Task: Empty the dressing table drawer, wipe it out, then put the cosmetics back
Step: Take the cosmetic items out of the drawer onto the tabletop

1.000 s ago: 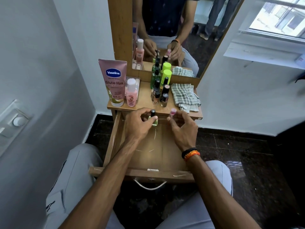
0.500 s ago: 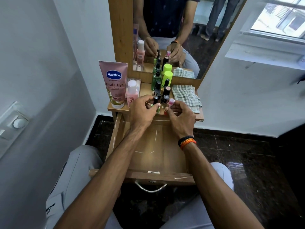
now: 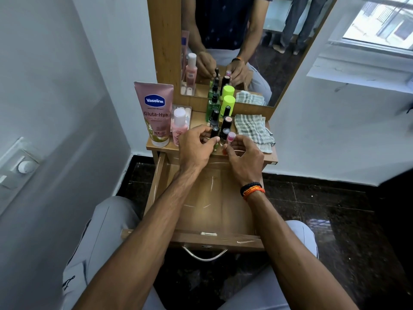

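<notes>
The wooden drawer (image 3: 207, 198) is pulled out over my lap, and its floor shows nothing in it. My left hand (image 3: 196, 148) grips a small green bottle with a black cap (image 3: 215, 133) at the front edge of the dressing table top (image 3: 271, 156). My right hand (image 3: 244, 156) holds a small pink-capped bottle (image 3: 231, 137) beside it. Both bottles stand at or just above the tabletop, next to several dark nail-polish bottles (image 3: 224, 132).
On the top stand a pink Vaseline tube (image 3: 156, 113), a pink bottle (image 3: 178, 125), a green pump bottle (image 3: 212, 106) and a lime-capped bottle (image 3: 228, 104). A checked cloth (image 3: 252, 128) lies at the right. The mirror (image 3: 234, 41) rises behind; walls close in on both sides.
Both hands have lifted from over the drawer up to the tabletop edge, carrying the green bottle and the pink-capped bottle to the row of cosmetics.
</notes>
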The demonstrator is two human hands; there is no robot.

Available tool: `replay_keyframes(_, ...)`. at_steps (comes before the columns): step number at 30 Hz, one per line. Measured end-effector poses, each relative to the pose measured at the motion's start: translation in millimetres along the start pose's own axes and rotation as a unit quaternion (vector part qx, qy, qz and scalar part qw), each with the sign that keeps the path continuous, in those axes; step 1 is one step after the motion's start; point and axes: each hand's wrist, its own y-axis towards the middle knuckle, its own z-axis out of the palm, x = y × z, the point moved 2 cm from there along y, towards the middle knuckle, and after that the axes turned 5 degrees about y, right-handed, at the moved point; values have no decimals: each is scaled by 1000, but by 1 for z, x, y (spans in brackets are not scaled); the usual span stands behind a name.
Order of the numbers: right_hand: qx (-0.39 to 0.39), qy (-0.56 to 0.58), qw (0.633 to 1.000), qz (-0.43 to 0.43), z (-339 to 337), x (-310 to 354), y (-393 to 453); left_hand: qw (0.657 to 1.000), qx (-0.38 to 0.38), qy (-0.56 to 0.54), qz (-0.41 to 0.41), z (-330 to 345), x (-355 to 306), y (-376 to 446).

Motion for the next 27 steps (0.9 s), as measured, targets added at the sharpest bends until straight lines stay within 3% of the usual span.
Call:
replay_keyframes(24, 2, 10, 1000, 0, 2, -9, -2, 999, -33, -22, -9, 5, 2, -8)
replay_keyframes(27, -29, 1, 1000, 4, -5, -10, -7, 998, -50, -31, -4, 3, 2, -15)
